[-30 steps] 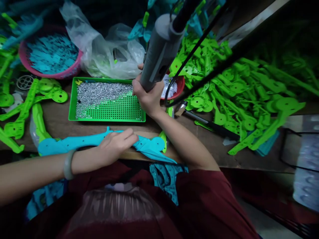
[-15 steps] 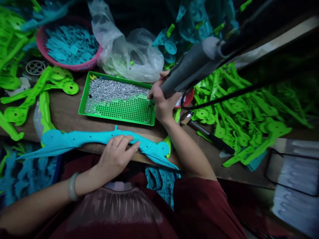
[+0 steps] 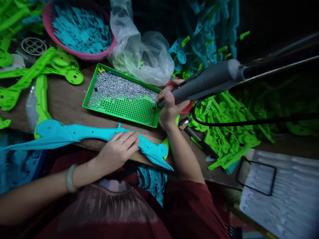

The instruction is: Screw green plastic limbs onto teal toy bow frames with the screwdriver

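My left hand (image 3: 119, 149) lies over the middle of a long blue plastic bow-shaped part (image 3: 92, 132), its fingers closed across the part's grip. The part lies along the table's front edge, with small dark holes on its upper face. In my right hand (image 3: 170, 108) is a grey electric screwdriver (image 3: 206, 81), held near its tip end. That tip points down at the right end of a green perforated tray (image 3: 119, 121). Many small silvery screws (image 3: 124, 87) fill the tray's far side. Whether a screw sits on the tip is too small to tell.
A pink basket (image 3: 74, 54) of blue pieces and a clear plastic bag (image 3: 156, 63) stand behind the tray. Green plastic parts (image 3: 224, 116) pile up at right, near a hammer (image 3: 203, 139). More green parts (image 3: 41, 83) lie left. A black cable (image 3: 249, 123) crosses the right side.
The screwdriver's body has tilted lower toward the right, while its tip stays at the tray's right end. My left hand remains on the blue part. The whole view has shifted slightly.
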Action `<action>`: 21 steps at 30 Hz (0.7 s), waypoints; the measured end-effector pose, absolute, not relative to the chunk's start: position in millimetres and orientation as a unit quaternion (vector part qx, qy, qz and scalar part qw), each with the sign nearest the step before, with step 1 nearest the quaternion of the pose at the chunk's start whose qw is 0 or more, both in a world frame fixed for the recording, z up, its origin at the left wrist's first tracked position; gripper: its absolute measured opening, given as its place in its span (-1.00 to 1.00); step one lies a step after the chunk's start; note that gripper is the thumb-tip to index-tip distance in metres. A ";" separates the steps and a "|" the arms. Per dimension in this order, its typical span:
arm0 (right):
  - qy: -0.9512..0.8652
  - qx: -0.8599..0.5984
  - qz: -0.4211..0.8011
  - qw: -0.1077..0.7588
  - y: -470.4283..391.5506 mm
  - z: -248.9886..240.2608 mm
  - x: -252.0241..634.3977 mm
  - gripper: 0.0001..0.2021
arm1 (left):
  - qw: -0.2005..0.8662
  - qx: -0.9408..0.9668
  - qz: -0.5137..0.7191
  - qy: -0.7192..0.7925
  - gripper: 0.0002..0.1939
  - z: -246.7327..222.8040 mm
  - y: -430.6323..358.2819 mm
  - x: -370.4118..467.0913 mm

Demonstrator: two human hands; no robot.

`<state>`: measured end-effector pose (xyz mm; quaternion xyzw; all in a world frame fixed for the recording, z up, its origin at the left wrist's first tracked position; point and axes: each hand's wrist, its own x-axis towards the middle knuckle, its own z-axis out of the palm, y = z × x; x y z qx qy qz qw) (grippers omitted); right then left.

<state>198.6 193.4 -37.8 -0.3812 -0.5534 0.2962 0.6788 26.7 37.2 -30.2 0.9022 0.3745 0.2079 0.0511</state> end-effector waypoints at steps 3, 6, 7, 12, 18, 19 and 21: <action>-0.553 -0.382 0.303 0.676 192.7 -38.2 199.7 -0.69 | 0.053 0.912 0.189 0.361 -0.72 -26.0 39.4 27.3; -0.566 -0.386 0.303 0.662 192.5 -40.0 201.8 -0.70 | 0.065 0.909 0.177 0.373 -0.78 -21.4 43.2 30.8; -0.571 -0.386 0.302 0.659 192.6 -40.5 202.3 -0.70 | 0.069 0.907 0.173 0.377 -0.80 -20.6 44.6 31.7; -0.575 -0.382 0.308 0.654 193.4 -38.8 202.5 -0.69 | 0.098 0.901 0.199 0.373 -0.85 -23.8 48.2 31.2; -0.557 -0.395 0.319 0.657 193.3 -36.5 199.9 -0.71 | 0.087 0.890 0.247 0.373 -0.84 -27.8 48.0 27.3; -0.554 -0.400 0.317 0.658 193.8 -35.9 198.7 -0.71 | 0.101 0.889 0.253 0.367 -0.84 -27.5 48.8 26.1; -0.545 -0.407 0.317 0.661 193.5 -31.9 195.8 -0.70 | 0.130 0.885 0.269 0.357 -0.80 -27.1 50.4 23.5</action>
